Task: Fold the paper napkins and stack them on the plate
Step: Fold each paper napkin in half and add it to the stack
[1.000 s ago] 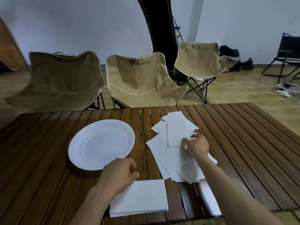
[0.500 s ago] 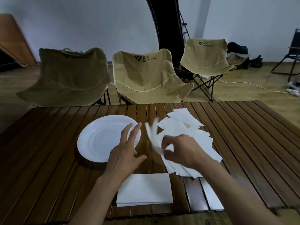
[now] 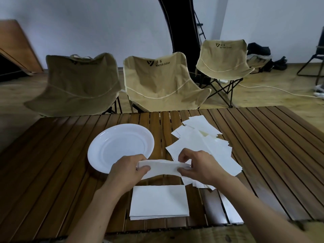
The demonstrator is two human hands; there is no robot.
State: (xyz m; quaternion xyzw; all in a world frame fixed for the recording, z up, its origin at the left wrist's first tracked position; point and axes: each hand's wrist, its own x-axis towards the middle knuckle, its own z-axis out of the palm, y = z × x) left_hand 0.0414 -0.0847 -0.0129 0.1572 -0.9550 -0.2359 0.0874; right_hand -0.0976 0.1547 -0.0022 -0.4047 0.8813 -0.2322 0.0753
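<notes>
A white paper napkin (image 3: 162, 168) is held above the table between both hands. My left hand (image 3: 128, 170) pinches its left end and my right hand (image 3: 199, 168) pinches its right end. The round white plate (image 3: 112, 142) lies bare on the table, just beyond my left hand. A loose pile of white napkins (image 3: 206, 144) spreads to the right of the plate, partly behind my right hand. A flat stack of napkins (image 3: 159, 201) sits near the table's front edge, below the held napkin.
The slatted wooden table (image 3: 263, 146) carries everything. A further white napkin (image 3: 229, 211) lies at the front right edge. Three tan folding chairs (image 3: 163, 85) stand beyond the far edge. A white cable (image 3: 280, 89) runs across the floor at the right.
My right hand lifted one napkin off the loose pile and brought it toward the centre. My left hand rose from the front stack and took its other end.
</notes>
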